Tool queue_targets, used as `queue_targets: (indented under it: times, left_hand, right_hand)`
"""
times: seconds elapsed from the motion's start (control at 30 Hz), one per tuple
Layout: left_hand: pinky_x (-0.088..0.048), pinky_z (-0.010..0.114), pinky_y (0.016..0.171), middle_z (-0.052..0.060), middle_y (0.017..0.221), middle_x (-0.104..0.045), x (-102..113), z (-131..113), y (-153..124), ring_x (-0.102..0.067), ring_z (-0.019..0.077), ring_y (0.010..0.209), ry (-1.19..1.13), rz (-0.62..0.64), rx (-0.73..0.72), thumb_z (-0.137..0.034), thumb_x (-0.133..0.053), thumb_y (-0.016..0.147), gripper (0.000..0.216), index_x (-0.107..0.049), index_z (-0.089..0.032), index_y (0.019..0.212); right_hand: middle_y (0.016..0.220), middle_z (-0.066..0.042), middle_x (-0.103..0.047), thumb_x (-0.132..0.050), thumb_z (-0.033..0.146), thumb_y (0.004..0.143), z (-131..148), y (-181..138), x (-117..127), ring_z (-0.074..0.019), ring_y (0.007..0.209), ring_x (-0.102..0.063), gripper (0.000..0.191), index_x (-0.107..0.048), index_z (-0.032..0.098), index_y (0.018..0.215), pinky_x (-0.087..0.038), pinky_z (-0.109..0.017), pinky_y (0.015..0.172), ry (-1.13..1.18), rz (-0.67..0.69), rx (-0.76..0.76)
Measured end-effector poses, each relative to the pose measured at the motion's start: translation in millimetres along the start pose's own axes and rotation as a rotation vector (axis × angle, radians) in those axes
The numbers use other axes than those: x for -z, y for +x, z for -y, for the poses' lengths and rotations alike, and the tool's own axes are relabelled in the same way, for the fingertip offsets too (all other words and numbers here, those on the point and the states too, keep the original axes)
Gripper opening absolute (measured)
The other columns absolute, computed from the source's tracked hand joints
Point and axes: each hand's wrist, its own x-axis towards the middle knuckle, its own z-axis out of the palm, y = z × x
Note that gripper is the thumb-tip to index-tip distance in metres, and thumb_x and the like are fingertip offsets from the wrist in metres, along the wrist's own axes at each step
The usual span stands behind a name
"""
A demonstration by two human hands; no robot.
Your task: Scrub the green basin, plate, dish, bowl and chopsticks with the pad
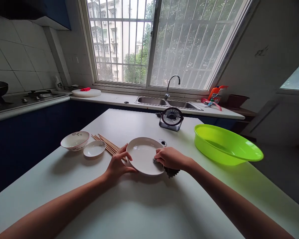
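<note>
One round white glazed plate (142,157) is held midway between the left and right edges of the white tabletop (139,209). It looks ceramic: probably stiff, fairly light, breakable and slick (more so if damp), so the rim is the place to grip. The left hand (118,163) pinches its left rim; the right hand (171,158) is closed on one dark scalloped-edged cloth (171,173) at the right rim. Toward the left edge sit one white flower-patterned bowl (74,142), one small white dish (94,149) and several thin wooden chopsticks (109,145), too overlapped to count. One round black fan (172,117) stands near the far edge, one lime-green plastic basin (209,149) by the right edge.
</note>
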Motion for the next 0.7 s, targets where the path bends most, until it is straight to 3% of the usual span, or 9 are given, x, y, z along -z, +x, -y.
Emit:
queue_targets:
  times: [0.3,0.53,0.7]
  left_hand:
    - [-0.051,0.045,0.097,0.015,0.137,-0.059,-0.5,-0.6,0.6,-0.056,0.0337,0.126,0.041,0.012,0.018,-0.030,-0.093,0.050,0.036,-0.066,-0.019,0.070]
    - [-0.046,0.050,0.105,0.014,0.138,-0.058,0.4,-1.1,-0.5,-0.054,0.0348,0.129,0.059,0.003,0.014,-0.032,-0.094,0.049,0.036,-0.066,-0.020,0.069]
    - [-0.049,0.049,0.102,0.015,0.140,-0.057,-1.5,1.2,-0.9,-0.049,0.0351,0.133,0.038,0.011,-0.001,-0.034,-0.093,0.050,0.038,-0.065,-0.019,0.069]
  right_hand:
    - [0.082,-0.002,-0.066,-0.048,0.012,0.091,36.5,-6.6,-6.0,-0.0122,0.069,-0.052,0.029,-0.070,0.019,0.074,-0.031,-0.025,0.063,0.160,-0.081,0.217]
    - [0.084,-0.003,-0.067,-0.048,0.010,0.090,35.8,-13.8,-6.2,-0.0129,0.072,-0.055,0.029,-0.069,0.018,0.072,-0.033,-0.024,0.063,0.172,-0.056,0.150]
    - [0.081,-0.004,-0.067,-0.050,0.006,0.082,19.0,-16.9,-1.9,-0.0134,0.066,-0.057,0.027,-0.067,0.017,0.066,-0.030,-0.026,0.056,0.015,0.051,-0.040]
